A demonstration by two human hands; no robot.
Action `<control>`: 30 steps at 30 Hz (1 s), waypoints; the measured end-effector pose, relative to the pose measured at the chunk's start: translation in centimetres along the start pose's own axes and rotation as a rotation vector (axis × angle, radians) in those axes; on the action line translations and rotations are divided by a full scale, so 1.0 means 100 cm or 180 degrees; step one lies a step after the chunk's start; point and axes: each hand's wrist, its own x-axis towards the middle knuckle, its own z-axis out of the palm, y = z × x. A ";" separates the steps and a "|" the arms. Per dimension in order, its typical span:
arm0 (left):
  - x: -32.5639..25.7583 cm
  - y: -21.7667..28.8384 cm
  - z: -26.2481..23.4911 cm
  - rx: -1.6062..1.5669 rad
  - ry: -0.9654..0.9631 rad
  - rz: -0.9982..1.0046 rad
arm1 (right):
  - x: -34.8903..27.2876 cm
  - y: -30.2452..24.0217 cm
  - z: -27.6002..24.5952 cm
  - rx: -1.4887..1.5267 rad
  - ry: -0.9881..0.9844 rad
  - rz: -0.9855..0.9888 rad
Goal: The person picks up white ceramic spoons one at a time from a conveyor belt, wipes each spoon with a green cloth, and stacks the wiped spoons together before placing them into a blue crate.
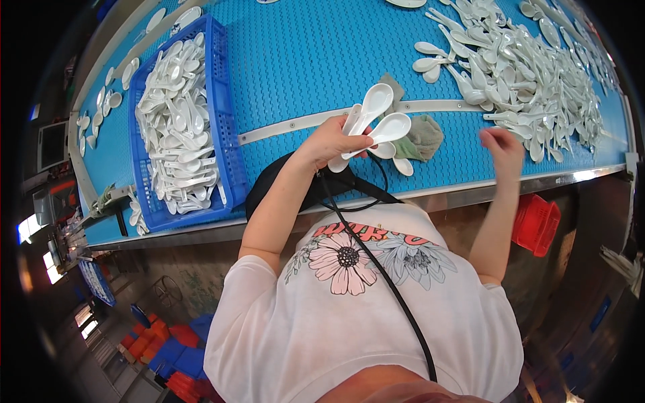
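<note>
My left hand (326, 142) is closed round several white ceramic soup spoons (376, 101), held above the near part of the blue belt (302, 67). Their bowls fan out to the upper right and below the fingers. To the right, my right hand (502, 149) hovers beside a big heap of white spoons (531, 80). Its fingers are curled inward and slightly blurred, and no spoon shows in them. Between the two hands, a greenish-grey cloth (424, 136) lies crumpled on the belt, partly behind the held spoons.
A blue plastic basket (225, 107) full of white spoons stands at the left. Loose spoons (101, 111) lie beyond it. A pale divider strip (289, 126) crosses the belt, and a metal edge (457, 195) runs along the front. A red basket (536, 225) sits below at the right.
</note>
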 end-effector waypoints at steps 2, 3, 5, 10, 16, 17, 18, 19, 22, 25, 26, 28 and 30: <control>-0.004 -0.001 -0.002 -0.0034 -0.0002 -0.0012 | -0.023 0.019 -0.047 0.0180 0.0394 0.0392; -0.005 -0.001 -0.002 -0.0056 -0.0031 -0.0027 | -0.039 0.032 -0.068 0.0753 0.0617 0.0545; -0.004 -0.001 0.000 -0.0110 -0.0064 -0.0040 | -0.073 0.047 -0.104 0.1667 0.0738 0.0598; 0.000 -0.005 0.002 -0.0151 -0.0151 -0.0076 | -0.142 0.117 -0.150 -0.0229 0.0540 0.1737; -0.020 -0.001 -0.025 -0.0407 0.0510 0.0290 | -0.123 0.083 -0.104 -0.2902 0.1062 0.2124; -0.030 -0.001 -0.044 -0.0328 0.0730 0.0386 | -0.118 0.085 -0.105 -0.2895 0.1058 0.2129; -0.044 0.005 -0.062 -0.0108 0.0945 0.0515 | -0.115 0.090 -0.109 -0.2362 0.1177 0.2275; -0.058 0.002 -0.092 -0.0050 0.1188 0.0642 | -0.113 0.094 -0.113 -0.1835 0.1279 0.2401; -0.119 0.020 -0.158 0.0200 0.2277 0.0906 | -0.129 0.123 -0.127 -0.2919 0.1271 0.0995; -0.180 0.031 -0.234 0.0593 0.3319 0.0955 | -0.114 0.106 -0.105 -0.2904 0.1199 0.0324; -0.196 0.029 -0.271 0.0750 0.3349 0.0706 | -0.105 0.104 -0.097 -0.2332 0.1264 0.0256; -0.196 0.019 -0.311 0.2145 0.4261 0.0180 | -0.086 0.095 -0.071 -0.1784 0.1117 0.0165; -0.180 0.015 -0.323 0.4500 0.5235 -0.0261 | -0.062 0.078 -0.030 -0.1646 0.0658 -0.0064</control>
